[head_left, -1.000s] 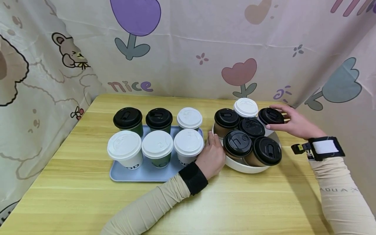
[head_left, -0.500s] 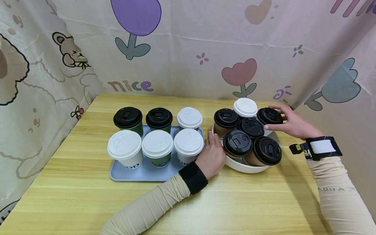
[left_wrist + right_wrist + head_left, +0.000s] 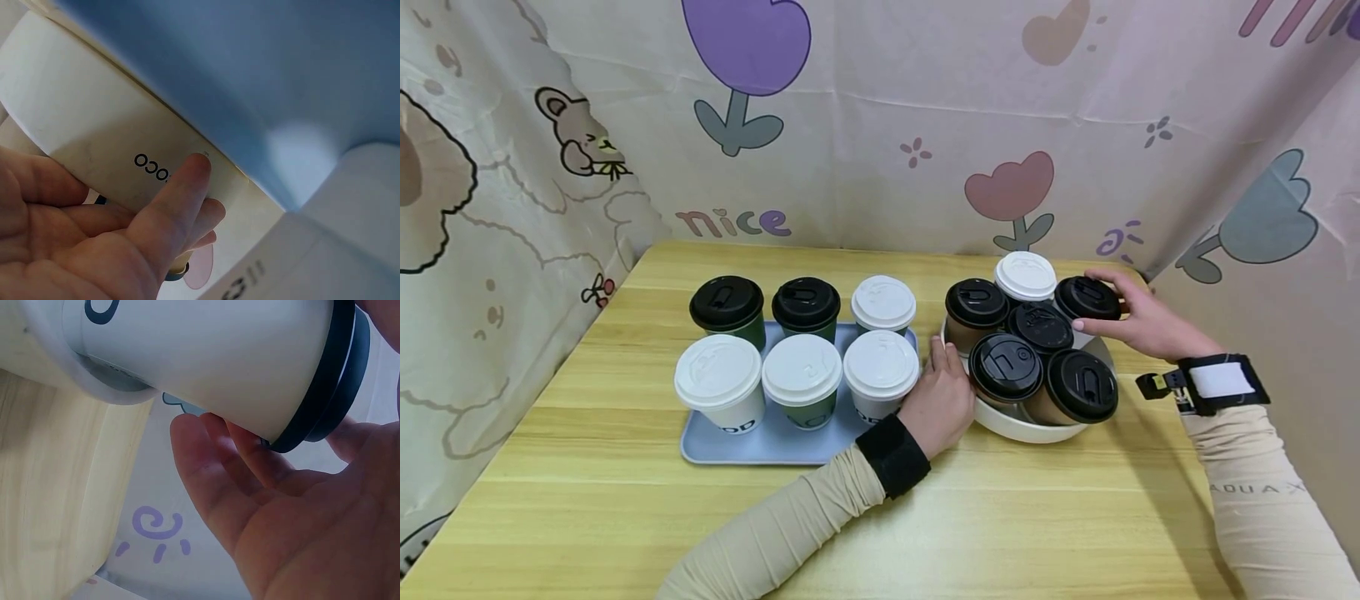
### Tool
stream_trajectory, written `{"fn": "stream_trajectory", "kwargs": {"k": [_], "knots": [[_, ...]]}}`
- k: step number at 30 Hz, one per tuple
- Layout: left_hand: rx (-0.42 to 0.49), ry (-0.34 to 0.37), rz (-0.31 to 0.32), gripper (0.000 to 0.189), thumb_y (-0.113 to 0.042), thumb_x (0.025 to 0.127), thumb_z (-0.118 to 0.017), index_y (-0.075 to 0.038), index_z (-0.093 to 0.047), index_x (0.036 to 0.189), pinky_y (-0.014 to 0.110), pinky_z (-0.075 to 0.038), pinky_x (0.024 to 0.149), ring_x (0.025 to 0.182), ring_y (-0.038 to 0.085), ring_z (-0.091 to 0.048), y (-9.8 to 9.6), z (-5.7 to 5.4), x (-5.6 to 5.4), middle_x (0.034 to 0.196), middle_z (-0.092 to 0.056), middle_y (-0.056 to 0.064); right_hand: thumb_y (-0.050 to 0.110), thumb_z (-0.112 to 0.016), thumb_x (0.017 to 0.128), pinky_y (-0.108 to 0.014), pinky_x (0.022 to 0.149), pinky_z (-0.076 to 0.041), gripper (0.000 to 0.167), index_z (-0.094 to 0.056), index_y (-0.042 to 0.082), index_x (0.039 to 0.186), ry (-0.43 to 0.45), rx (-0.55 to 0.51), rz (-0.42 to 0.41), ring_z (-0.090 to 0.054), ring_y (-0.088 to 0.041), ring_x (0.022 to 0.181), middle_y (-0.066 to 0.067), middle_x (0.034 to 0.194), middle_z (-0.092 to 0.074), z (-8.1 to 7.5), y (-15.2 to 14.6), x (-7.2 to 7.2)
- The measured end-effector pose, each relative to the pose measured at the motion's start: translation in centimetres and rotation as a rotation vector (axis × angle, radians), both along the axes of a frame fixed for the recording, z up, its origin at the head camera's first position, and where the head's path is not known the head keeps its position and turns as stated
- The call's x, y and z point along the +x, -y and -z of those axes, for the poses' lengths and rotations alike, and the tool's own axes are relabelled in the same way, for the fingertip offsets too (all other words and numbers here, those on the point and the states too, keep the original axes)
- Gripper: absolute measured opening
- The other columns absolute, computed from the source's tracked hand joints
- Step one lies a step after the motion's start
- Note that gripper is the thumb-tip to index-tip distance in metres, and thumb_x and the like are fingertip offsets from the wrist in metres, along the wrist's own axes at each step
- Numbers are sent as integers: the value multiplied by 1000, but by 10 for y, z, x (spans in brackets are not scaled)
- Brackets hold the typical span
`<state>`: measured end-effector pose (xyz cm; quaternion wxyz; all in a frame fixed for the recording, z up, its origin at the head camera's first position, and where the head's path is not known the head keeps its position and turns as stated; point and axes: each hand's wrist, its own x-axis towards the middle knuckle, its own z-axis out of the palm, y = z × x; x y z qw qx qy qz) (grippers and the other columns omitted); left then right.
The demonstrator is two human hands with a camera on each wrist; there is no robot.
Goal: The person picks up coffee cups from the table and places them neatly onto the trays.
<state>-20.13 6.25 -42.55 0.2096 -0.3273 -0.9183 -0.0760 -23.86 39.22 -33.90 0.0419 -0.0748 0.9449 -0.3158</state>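
Note:
My right hand [image 3: 1153,323] grips a white paper cup with a black lid [image 3: 1086,297], thumb and fingers on opposite sides. In the right wrist view, that paper cup [image 3: 212,362] tilts inside the bowl's rim, fingers curved along its side. The fingers of my left hand [image 3: 938,408] rest against the left outer wall of the white round bowl [image 3: 1026,430]. In the left wrist view, extended fingers touch the bowl's lettered wall [image 3: 112,106]. Several lidded cups crowd the bowl, including a brown cup with a black lid [image 3: 1081,385] and one with a white lid [image 3: 1026,276].
Left of the bowl lies a blue tray [image 3: 737,452] bearing two rows of lidded cups; one white-lidded cup [image 3: 882,367] stands close beside my left hand. All rests on a wooden table [image 3: 587,500], with a printed curtain [image 3: 865,167] behind and at the sides.
My right hand and the black-lidded cup it grips have shifted slightly left. The left hand, bowl and tray stay in place.

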Motion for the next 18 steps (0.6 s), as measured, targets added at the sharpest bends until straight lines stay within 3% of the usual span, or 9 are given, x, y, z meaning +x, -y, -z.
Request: {"fn": "stream_trajectory", "kwargs": {"k": [9,16,18], "knots": [[-13,-44,0,51,-19,101,-57,22,-56,130,36,-55,95,124,42,-62,1,0,0,129,-58,41,27,-74,97,-39,90,-47,85,-23,10,162,-7,23,9,-52,-50,123,-26,153,-32,1,-1,0],[-1,5,6,50,-17,101,-56,22,-53,132,36,-54,98,126,43,-61,2,-1,2,132,-55,43,26,-74,97,-23,84,-46,84,-23,9,162,-4,5,2,-51,-50,124,-27,152,-33,0,0,3],[14,25,8,50,-17,102,-55,23,-52,133,37,-54,98,125,43,-61,2,-2,2,132,-54,44,26,-73,97,-25,86,-47,84,-23,8,162,-9,4,-5,-49,-50,125,-27,152,-33,0,0,4]]}}
